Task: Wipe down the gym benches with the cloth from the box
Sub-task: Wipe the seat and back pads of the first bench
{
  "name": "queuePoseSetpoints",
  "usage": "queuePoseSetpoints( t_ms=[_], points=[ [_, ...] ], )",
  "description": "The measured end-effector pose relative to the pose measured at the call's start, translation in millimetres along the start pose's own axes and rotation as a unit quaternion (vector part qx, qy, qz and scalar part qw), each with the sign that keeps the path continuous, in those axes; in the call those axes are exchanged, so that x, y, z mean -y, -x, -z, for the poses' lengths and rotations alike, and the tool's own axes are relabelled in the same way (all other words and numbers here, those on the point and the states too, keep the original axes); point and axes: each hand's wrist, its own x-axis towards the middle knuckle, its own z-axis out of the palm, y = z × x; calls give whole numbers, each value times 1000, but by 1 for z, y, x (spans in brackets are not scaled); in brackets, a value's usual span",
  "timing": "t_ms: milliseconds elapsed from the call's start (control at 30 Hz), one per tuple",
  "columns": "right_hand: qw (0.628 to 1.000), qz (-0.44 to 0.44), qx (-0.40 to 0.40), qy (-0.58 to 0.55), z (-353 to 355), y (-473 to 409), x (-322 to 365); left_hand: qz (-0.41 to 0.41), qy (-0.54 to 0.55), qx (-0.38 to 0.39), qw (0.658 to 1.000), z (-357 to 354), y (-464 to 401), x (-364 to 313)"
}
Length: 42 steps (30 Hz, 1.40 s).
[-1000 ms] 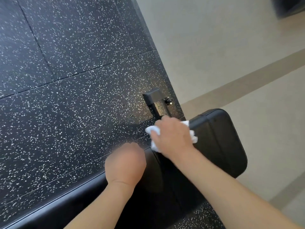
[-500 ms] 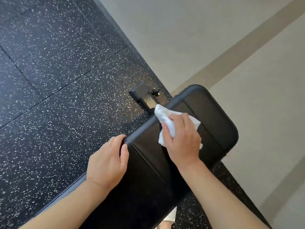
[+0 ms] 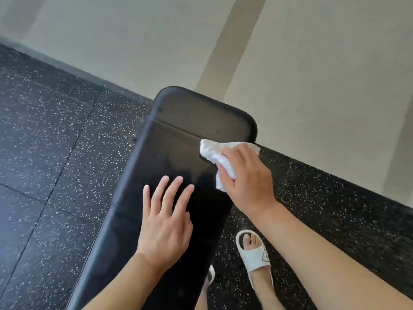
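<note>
Keep ur L hand [image 3: 166, 222] flat n open bracing the bench [image 3: 178, 142], R hand [image 3: 248, 182] gripping the cloth [image 3: 212, 153], press firm n wipe w/ overlapping strokes to the edge.

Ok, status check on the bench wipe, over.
Right hand gripping cloth at bench right edge. Left hand flat, open on pad. Nothing blocking.

Right hand [image 3: 247, 180] presses white cloth [image 3: 214, 153] on black bench surface [image 3: 178, 142], right edge; left hand [image 3: 166, 222] flat beside it.
</note>
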Motion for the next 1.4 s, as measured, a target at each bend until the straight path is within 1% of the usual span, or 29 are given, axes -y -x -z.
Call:
queuePoseSetpoints(
  t_ms=[33, 100, 167, 267, 333, 367, 400, 433, 467, 533, 567, 633, 733, 933, 1000, 1067, 1200, 1300, 1400],
  points=[
    [999, -29, -9, -11, -4, 8, 6, 18, 2, -9, 1000, -5, 1, -5],
    [997, -67, -9, -46, -12, 28, 23, 24, -3, -20, 1000, -9, 3, -5],
    [994, -74, 5, -82, -14, 52, 37, 20, -11, -22, 999, -10, 3, -4],
    [992, -40, 30, -118, -10, 89, 42, 36, -18, -30, 999, -11, 1, -7],
    [992, 4, 39, -121, -9, 104, 32, 43, -25, -34, 998, -13, 2, -9],
    [992, 10, 36, -122, -9, 105, 23, 41, -26, -33, 998, -14, 3, -8],
    [991, -9, 27, -129, -10, 102, 15, 37, -28, -34, 998, -14, 3, -6],
    [988, -54, 12, -145, -11, 94, 8, 35, -32, -33, 998, -14, 2, -5],
    [978, -118, -10, -173, -12, 84, 4, 33, -37, -31, 998, -15, 3, -4],
    [942, -228, -60, -238, -17, 60, 3, 32, -42, -28, 998, -16, 3, -5],
    [926, -259, -86, -261, -22, 51, 5, 32, -40, -29, 998, -15, 3, -6],
    [905, -289, -133, -281, -31, 44, 10, 29, -40, -30, 998, -15, 2, -7],
    [883, -313, -162, -311, -37, 60, 23, 27, -33, -34, 999, -15, 3, -8],
    [863, -346, -134, -343, -47, 150, 82, 24, -37, -50, 998, -18, 2, -6],
    [860, -363, -136, -334, -50, 159, 91, 20, -36, -54, 998, -19, 2, -5],
    [860, -377, -140, -314, -50, 147, 87, 21, -41, -58, 997, -20, 2, -5],
    [873, -352, -161, -297, -45, 112, 63, 14, -38, -66, 997, -19, 3, -7],
    [870, -348, -192, -292, -44, 69, 35, 7, -42, -70, 997, -19, 2, -6],
    [869, -362, -204, -269, -41, 26, 14, 11, -45, -71, 996, -19, 2, -7]
  ],
)
